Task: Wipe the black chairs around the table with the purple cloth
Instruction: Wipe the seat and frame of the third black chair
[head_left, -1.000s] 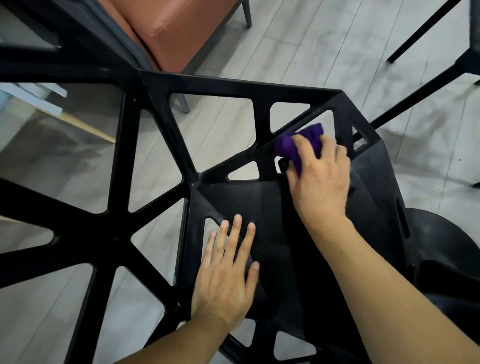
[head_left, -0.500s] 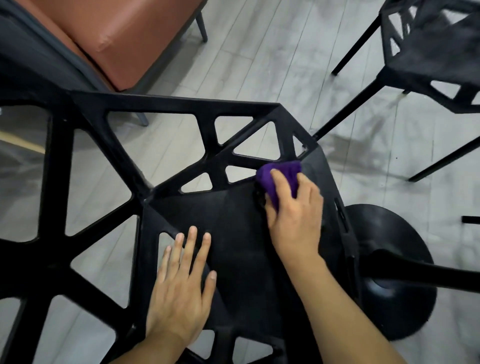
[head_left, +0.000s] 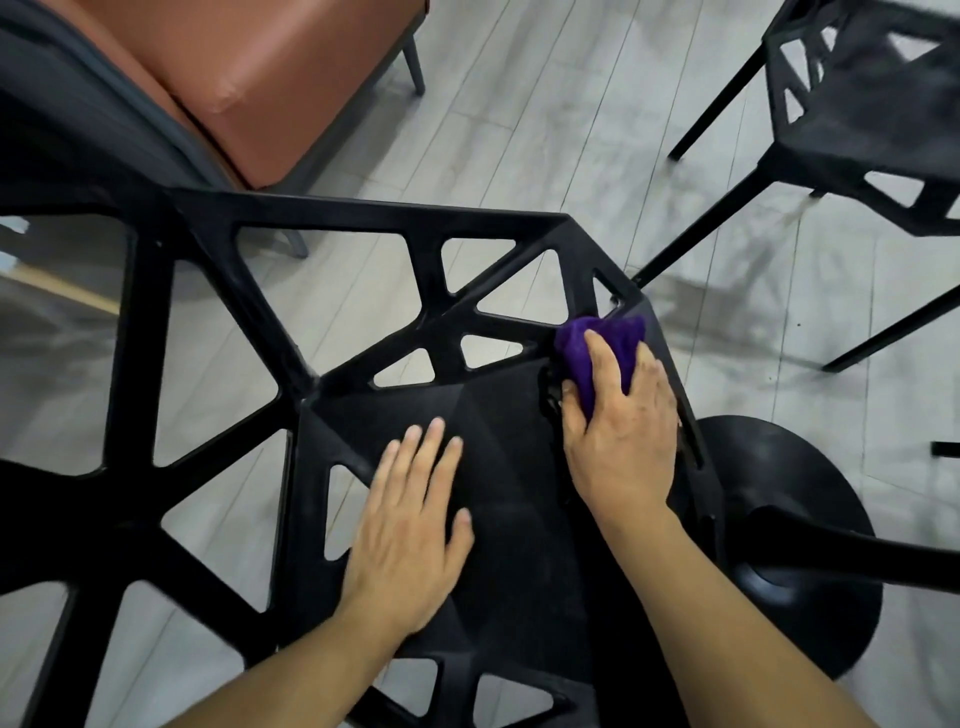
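Observation:
A black plastic chair (head_left: 498, 415) with triangular cut-outs fills the middle of the head view, seen from above. My right hand (head_left: 621, 436) presses a bunched purple cloth (head_left: 600, 345) against the far right corner of its seat, fingers closed over the cloth. My left hand (head_left: 413, 525) lies flat and open on the seat's centre, holding nothing. Most of the cloth is hidden under my fingers.
A second black chair (head_left: 862, 114) stands at the top right. A brown-cushioned chair (head_left: 270, 78) is at the top left. A round black table base (head_left: 800, 535) sits on the grey plank floor right of the chair, with a black bar crossing above it.
My right hand and the cloth have slid along the seat's far edge toward its right corner. My left hand stayed flat on the seat. The view shifted, bringing the second chair and table base into sight.

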